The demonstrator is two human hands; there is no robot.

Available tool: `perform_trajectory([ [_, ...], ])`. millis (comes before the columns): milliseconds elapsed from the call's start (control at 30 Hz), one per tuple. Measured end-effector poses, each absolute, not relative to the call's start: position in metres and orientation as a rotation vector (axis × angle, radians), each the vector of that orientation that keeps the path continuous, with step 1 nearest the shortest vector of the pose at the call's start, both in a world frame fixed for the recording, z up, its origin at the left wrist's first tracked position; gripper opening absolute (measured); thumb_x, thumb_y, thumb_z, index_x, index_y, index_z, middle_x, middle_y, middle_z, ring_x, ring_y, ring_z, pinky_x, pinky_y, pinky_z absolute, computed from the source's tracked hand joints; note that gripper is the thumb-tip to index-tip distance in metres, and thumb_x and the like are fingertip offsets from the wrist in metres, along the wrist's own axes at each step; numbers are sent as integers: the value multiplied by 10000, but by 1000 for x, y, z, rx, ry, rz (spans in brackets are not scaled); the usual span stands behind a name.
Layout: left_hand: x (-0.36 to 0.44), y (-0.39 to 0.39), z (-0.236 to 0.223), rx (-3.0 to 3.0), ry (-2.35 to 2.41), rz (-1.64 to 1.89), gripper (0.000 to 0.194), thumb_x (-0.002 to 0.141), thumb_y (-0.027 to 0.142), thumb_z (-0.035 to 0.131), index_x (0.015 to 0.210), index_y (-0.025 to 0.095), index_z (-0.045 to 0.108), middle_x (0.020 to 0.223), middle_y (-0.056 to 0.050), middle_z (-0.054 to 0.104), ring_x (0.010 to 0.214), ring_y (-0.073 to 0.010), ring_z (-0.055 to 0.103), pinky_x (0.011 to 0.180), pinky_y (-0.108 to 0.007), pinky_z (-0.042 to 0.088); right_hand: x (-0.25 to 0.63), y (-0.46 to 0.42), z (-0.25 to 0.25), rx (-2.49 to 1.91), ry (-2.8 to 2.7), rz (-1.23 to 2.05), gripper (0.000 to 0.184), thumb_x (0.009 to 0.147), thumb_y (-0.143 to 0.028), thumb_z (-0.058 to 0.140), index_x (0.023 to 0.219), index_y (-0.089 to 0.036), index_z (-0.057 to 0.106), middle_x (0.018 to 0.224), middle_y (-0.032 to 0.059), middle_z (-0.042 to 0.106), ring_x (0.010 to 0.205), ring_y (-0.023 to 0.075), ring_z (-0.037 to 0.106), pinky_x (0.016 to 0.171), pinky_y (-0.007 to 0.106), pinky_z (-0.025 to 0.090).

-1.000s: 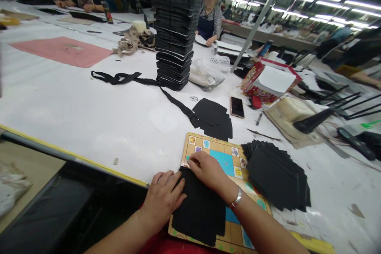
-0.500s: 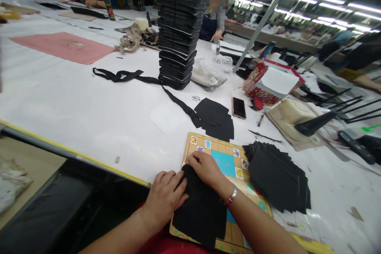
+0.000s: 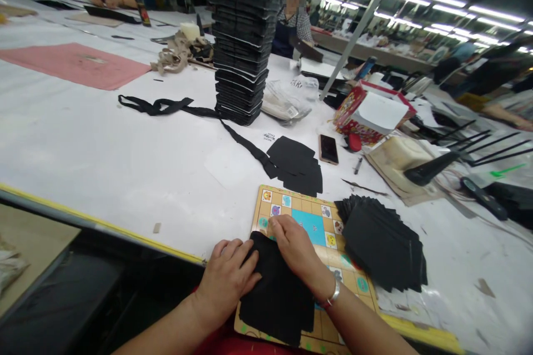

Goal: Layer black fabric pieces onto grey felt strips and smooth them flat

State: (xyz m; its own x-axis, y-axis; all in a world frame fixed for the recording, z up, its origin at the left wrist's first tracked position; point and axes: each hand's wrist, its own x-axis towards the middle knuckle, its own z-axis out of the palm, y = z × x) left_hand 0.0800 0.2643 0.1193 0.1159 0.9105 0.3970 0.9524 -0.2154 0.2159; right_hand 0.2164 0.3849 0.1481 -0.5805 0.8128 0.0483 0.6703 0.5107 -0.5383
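My left hand (image 3: 227,273) lies on the left edge of a soft black fabric piece (image 3: 275,299), its fingers pressing the cloth. My right hand (image 3: 293,247), with a silver bangle (image 3: 333,295) on the wrist, holds the top edge of the same piece. The cloth rests on a printed game board (image 3: 310,222) with coloured squares, and it hides the board's lower middle. To the right of my right hand lies a loose pile of black cut pieces (image 3: 381,244).
A tall stack of black pieces (image 3: 240,50) stands on the white cutting table (image 3: 125,150), with a black strip (image 3: 166,105) and more cut pieces (image 3: 295,166) near it. A phone (image 3: 328,148) and a red printed box (image 3: 353,113) lie right. A co-worker (image 3: 293,22) stands beyond.
My right hand has shifted slightly along the cloth's top edge, and the view has moved a little. The co-worker at the back now lifts a dark sheet.
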Motion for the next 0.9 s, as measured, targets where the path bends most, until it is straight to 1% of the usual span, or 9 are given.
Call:
perform_trajectory([
  [67, 79, 265, 120, -2300, -1931, -717, 284, 746, 344, 657, 1004, 241, 596, 1098, -11, 634, 971, -227, 527, 834, -390, 373, 226, 372, 145, -1135, -2470, 602, 161, 891, -261, 450, 965, -170, 560, 903, 79, 585, 867, 208, 540, 777, 340, 442],
  [167, 72, 271, 122, -2392, -1984, -805, 248, 778, 336, 623, 999, 230, 588, 1070, -22, 631, 951, -213, 538, 816, -377, 415, 236, 356, 135, -1055, -2525, 448, 237, 847, -211, 520, 1079, -168, 542, 995, 108, 567, 939, 247, 515, 817, 408, 444],
  [233, 63, 280, 124, -2408, -2055, -957, 195, 824, 308, 564, 989, 206, 576, 1013, -34, 626, 925, -180, 546, 814, -338, 442, 238, 352, 130, -1044, -2559, 404, 238, 847, -196, 530, 1081, -166, 555, 987, 105, 569, 921, 243, 513, 806, 404, 452],
  [300, 54, 293, 127, -2411, -2113, -1038, 187, 858, 269, 506, 1011, 174, 558, 982, -51, 603, 921, -157, 548, 817, -297, 458, 239, 352, 128, -1017, -2591, 380, 233, 848, -192, 540, 1077, -161, 569, 965, 96, 575, 892, 231, 513, 792, 388, 456],
  [400, 44, 317, 130, -2575, -2050, -892, 218, 851, 225, 508, 1051, 157, 559, 972, -58, 592, 920, -157, 548, 815, -284, 465, 240, 354, 130, -955, -2643, 330, 257, 856, -192, 536, 1109, -157, 568, 954, 89, 584, 868, 223, 508, 774, 373, 454],
  [500, 41, 336, 132, -2791, -1893, -713, 141, 832, 207, 533, 933, 203, 632, 865, -17, 606, 838, -146, 561, 758, -262, 470, 242, 355, 131, -909, -2676, 263, 269, 872, -206, 514, 1129, -145, 564, 946, 93, 589, 868, 223, 504, 766, 370, 451],
  [567, 40, 343, 132, -2881, -1815, -625, 142, 844, 219, 518, 868, 223, 658, 817, -5, 602, 793, -134, 561, 717, -243, 465, 245, 355, 130, -890, -2676, 233, 270, 880, -216, 503, 1130, -136, 565, 944, 97, 590, 874, 222, 500, 773, 368, 449],
  [767, 31, 347, 133, -3008, -1632, -483, 222, 891, 255, 436, 951, 225, 648, 877, -17, 611, 810, -122, 560, 730, -223, 462, 255, 355, 125, -832, -2664, 206, 268, 889, -210, 483, 1131, -128, 564, 955, 100, 594, 880, 217, 500, 788, 365, 451],
  [900, 25, 345, 132, -3040, -1501, -420, 252, 904, 237, 390, 971, 200, 630, 904, -32, 613, 826, -140, 557, 738, -246, 474, 259, 354, 126, -800, -2675, 221, 275, 893, -215, 474, 1137, -126, 561, 991, 107, 592, 912, 219, 500, 818, 370, 448],
])
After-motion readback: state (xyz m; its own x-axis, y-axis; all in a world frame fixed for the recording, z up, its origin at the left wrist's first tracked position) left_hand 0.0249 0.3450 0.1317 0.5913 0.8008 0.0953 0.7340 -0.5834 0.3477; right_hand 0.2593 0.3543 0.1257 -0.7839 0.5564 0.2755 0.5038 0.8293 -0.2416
